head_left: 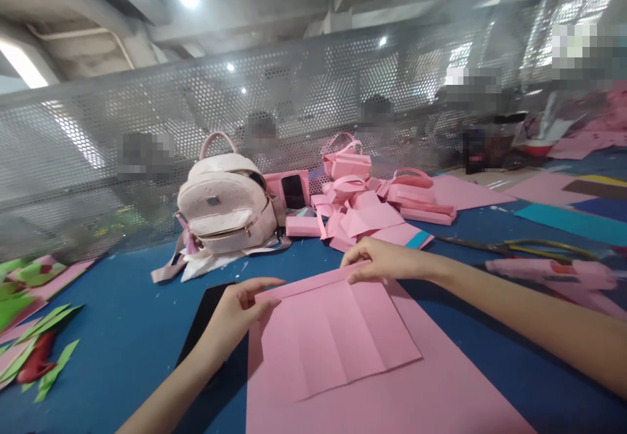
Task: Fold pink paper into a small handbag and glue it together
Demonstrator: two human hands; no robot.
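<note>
Blue worktop (132, 310): sheet (431, 398) under creased paper (337, 336).
Room: perforated screen (313, 88), concrete ceiling (259, 13).
Left hand (240, 303), right hand (369, 256): apart, pinching paper's edge.

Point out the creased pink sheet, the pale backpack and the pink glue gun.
Creased pink sheet (340, 333): head view, middle panel.
Pale backpack (229, 194): head view, front.
Pink glue gun (536, 273): head view, body.

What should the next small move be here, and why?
Probably slide the right hand along the far edge of the creased pink piece to press it flat: the left hand is at that edge's other end, able to steady it, and a line beside the edge looks like a fold.
</note>
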